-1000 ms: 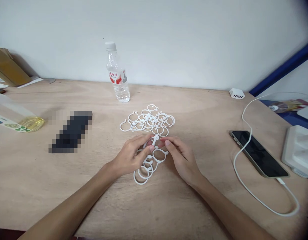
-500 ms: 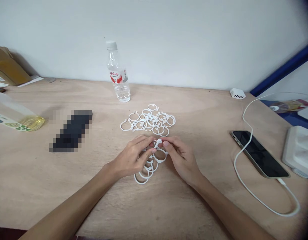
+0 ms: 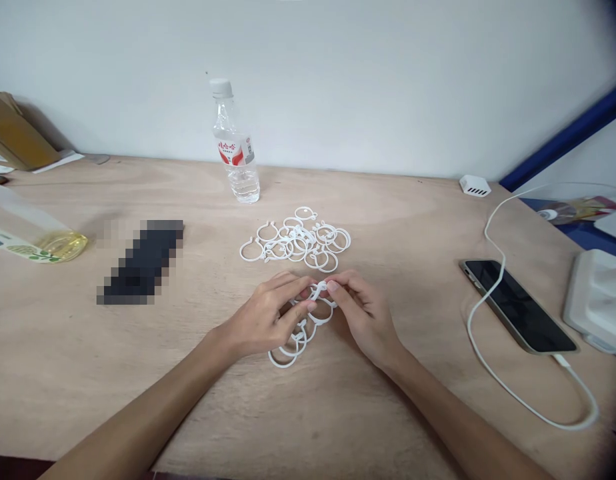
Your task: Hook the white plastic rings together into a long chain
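Note:
Between the fingertips of both hands is a white plastic ring (image 3: 317, 291) with a small clasp at its top. My left hand (image 3: 268, 313) pinches it from the left, thumb and fingers closed. From the other side my right hand (image 3: 363, 313) pinches the ring near the clasp. Fingers hide part of it. Beneath and in front of the hands lie several similar white rings (image 3: 283, 365), overlapping in a row on the table. A larger pile of loose white rings (image 3: 298, 248) lies just beyond the hands.
A water bottle (image 3: 237, 150) stands behind the pile. To the left are a pixelated dark object (image 3: 145, 263) and a clear bottle with yellow liquid (image 3: 63, 247) lying down. A phone (image 3: 521, 307) with a white cable (image 3: 471, 327) lies right; a white charger (image 3: 475, 186) sits near the wall.
The held ring has tilted and shifted slightly to the right and down between the fingertips. Both hands keep their pinch; the pile stays as it was.

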The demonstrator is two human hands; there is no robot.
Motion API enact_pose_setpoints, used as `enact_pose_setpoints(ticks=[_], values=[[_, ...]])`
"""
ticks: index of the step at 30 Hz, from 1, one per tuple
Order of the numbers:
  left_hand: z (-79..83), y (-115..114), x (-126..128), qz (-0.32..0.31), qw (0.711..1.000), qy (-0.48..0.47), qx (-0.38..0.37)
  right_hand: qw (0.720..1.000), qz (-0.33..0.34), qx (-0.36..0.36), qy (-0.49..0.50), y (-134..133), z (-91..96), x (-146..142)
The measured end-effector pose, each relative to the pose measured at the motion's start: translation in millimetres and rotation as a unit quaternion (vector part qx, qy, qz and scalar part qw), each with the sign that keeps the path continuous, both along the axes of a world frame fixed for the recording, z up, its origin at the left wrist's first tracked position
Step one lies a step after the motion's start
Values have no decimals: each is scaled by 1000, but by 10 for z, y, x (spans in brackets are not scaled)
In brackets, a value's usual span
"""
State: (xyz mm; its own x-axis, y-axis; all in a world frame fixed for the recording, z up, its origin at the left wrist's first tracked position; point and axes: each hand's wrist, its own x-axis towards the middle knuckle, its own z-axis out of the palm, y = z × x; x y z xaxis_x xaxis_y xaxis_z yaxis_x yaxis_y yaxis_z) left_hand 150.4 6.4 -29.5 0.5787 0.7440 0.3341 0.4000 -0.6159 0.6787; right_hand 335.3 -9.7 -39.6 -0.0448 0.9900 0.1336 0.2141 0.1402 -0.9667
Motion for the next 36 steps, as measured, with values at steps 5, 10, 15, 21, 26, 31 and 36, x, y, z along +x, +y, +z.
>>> enact_pose_setpoints(ticks=[5, 10, 15, 21, 26, 31, 36], values=[[46, 9, 11, -3, 1000, -11, -27, 1000, -3, -22, 1, 4, 41, -13], [62, 21, 19, -19, 998, -24, -61, 999, -3, -34, 5, -1, 62, -20], [62, 21, 21, -27, 997, -26, -67, 999, -5, -33, 15, -5, 49, -21], [45, 22, 20, -19, 997, -24, -68, 999, 3, -37, 23, -7, 36, -20], [-23, 8, -17, -9, 1000, -24, -7, 998, -51, 1, -30, 73, 3, 62], [-58, 4, -33, -10, 996, -29, 87, 978, -109, 90, -154, 165, -77, 158], [-45, -3, -31, -13, 995, 12, 94, 943, -68, 179, -273, 178, -129, 154]])
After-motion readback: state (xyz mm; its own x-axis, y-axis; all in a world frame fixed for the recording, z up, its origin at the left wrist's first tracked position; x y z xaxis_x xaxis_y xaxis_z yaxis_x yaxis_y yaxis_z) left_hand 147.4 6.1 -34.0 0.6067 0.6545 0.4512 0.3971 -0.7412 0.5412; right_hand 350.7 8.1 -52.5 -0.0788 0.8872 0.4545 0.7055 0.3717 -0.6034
